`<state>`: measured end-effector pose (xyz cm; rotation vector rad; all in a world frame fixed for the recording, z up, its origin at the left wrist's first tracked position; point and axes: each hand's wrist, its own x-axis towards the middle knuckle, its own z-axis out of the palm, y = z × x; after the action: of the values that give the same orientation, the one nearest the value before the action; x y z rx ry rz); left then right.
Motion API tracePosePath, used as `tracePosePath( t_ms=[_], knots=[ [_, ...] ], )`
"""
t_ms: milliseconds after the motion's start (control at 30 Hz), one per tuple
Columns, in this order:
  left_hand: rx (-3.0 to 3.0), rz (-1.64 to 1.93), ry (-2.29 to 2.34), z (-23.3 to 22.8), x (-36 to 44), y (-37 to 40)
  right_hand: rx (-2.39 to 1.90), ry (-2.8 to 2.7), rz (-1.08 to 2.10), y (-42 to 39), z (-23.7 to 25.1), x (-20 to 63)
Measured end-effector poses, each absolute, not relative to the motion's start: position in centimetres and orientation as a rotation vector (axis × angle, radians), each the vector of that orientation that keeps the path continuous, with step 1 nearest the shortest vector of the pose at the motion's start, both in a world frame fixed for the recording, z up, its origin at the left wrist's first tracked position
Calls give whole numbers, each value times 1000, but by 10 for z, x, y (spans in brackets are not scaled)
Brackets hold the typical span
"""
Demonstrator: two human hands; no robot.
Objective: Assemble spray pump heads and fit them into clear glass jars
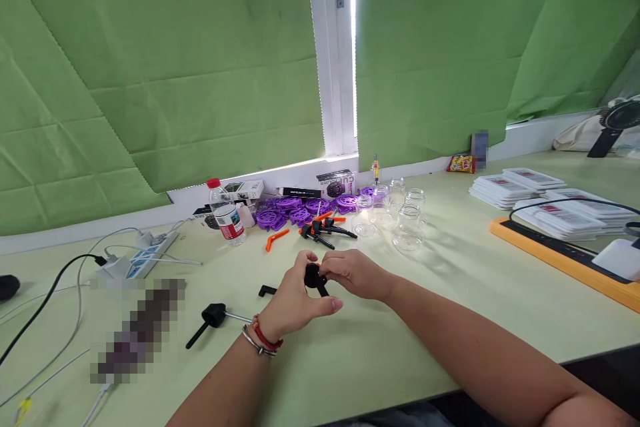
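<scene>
Near the middle of the table, my left hand (297, 300) is closed around a black plastic part with a handle (314, 277). My right hand (357, 272) meets it from the right, its fingers pinched at the part's upper edge; what lies between those fingertips is too small to make out. Beside my left wrist rests another black handled part with a metal rod (215, 315). A short black angled piece (267, 291) pokes out just left of my left hand. Beyond my hands lie several black handled parts (320, 232) and an orange angled piece (277, 239).
Purple plastic pieces (273, 213) pile up along the wall, with glass jars (409, 230) to their right. A red-capped bottle (227, 213) stands left of them. Cables and a power strip (150, 257) occupy the left; an orange power strip (560, 267) and white stacks (560, 217) the right.
</scene>
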<state>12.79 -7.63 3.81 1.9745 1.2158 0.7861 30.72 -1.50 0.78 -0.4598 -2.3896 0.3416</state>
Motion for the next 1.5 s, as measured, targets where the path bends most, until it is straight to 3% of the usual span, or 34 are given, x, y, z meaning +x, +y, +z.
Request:
tracePosePath(
  t_ms=[100, 300, 500, 667, 1100, 1500],
  knots=[
    [2010, 832, 1277, 36, 127, -76, -538, -2289, 511, -16, 10, 308],
    [2075, 949, 1410, 34, 129, -77, -735, -1736, 1355, -17, 14, 308],
    [2036, 1021, 1473, 37, 127, -77, -671, -1515, 1627, -21, 18, 310],
    [1842, 956, 1345, 42, 122, -77, -619, -1613, 1572, -27, 23, 312],
    [1242, 695, 931, 35, 117, -69, -562, -2119, 987, -36, 29, 311],
    [1193, 604, 962, 28, 121, -67, -517, -2256, 894, -29, 21, 309]
  ],
)
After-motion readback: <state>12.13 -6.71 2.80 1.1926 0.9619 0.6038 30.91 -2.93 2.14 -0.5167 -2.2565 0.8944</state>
